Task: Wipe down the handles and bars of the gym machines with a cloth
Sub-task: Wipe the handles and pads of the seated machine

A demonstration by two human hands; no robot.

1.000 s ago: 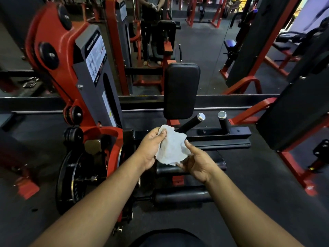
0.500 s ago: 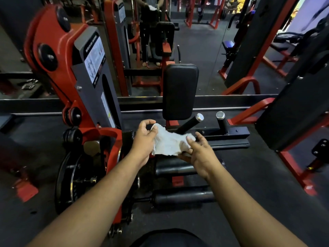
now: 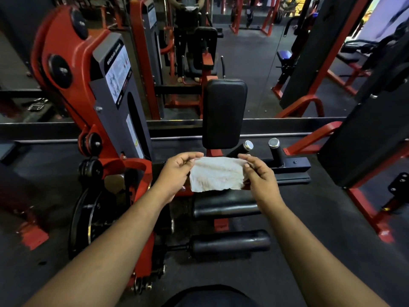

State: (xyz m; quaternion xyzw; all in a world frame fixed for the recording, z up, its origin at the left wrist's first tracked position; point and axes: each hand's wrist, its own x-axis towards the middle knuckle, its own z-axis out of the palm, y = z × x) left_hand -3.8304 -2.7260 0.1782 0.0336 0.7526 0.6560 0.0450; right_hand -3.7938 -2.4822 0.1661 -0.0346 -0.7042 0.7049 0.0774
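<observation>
While both hands, left hand (image 3: 177,173) and right hand (image 3: 261,178), pinch the cloth (image 3: 217,175) taut above the padded rollers (image 3: 225,207), fold it flat before wrapping the nearer handle (image 3: 240,150).

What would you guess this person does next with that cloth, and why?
Probably lower the cloth onto the nearer handle and wrap it. The left hand and right hand pinch its top corners, holding it spread flat in the air just in front of the two chrome-capped handles, touching neither.
</observation>
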